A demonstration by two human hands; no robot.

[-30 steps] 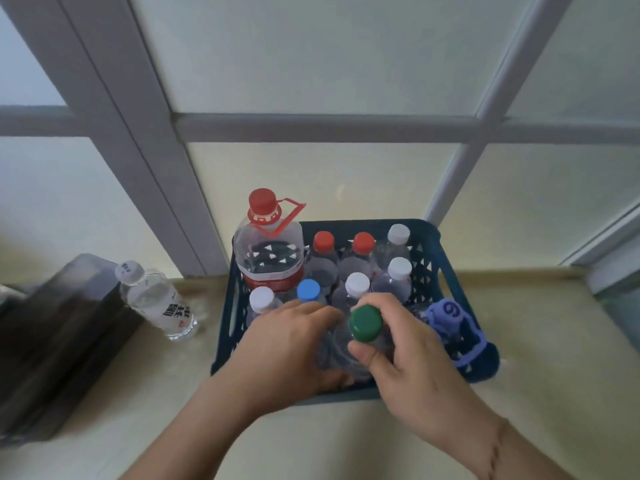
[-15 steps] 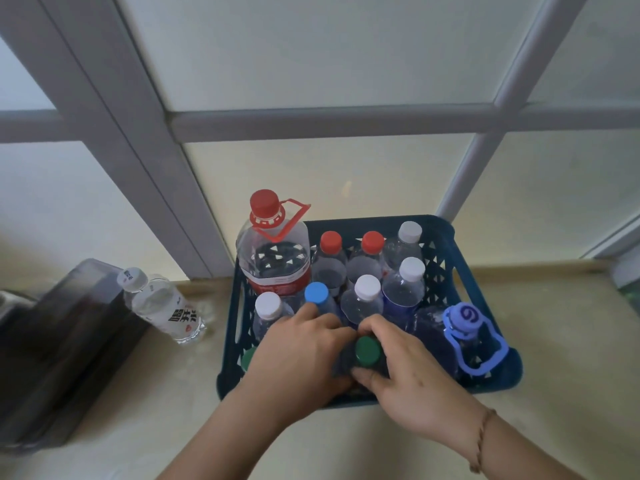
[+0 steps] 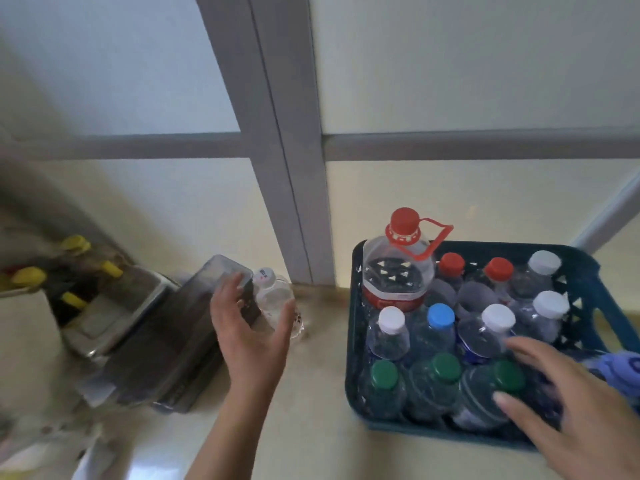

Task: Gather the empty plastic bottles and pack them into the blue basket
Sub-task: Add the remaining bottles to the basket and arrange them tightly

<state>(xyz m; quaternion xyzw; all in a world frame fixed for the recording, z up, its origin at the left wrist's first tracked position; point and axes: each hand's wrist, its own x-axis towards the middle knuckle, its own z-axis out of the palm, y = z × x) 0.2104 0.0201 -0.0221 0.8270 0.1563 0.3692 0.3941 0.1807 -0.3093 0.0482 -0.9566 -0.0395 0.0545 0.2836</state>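
Reaching hand: the left hand [image 3: 247,327] spreads wide around a clear white-capped bottle [image 3: 277,299], fingers not closed on it; the bottle stands on the counter [image 3: 311,427], left of the blue basket [image 3: 353,341], beside a dark container [image 3: 166,341]
Right hand: the right hand [image 3: 568,410] rests open over the basket's near-right green-capped bottle [image 3: 485,393]
Basket: packed with capped bottles; large red-capped jug [image 3: 398,271] at far left
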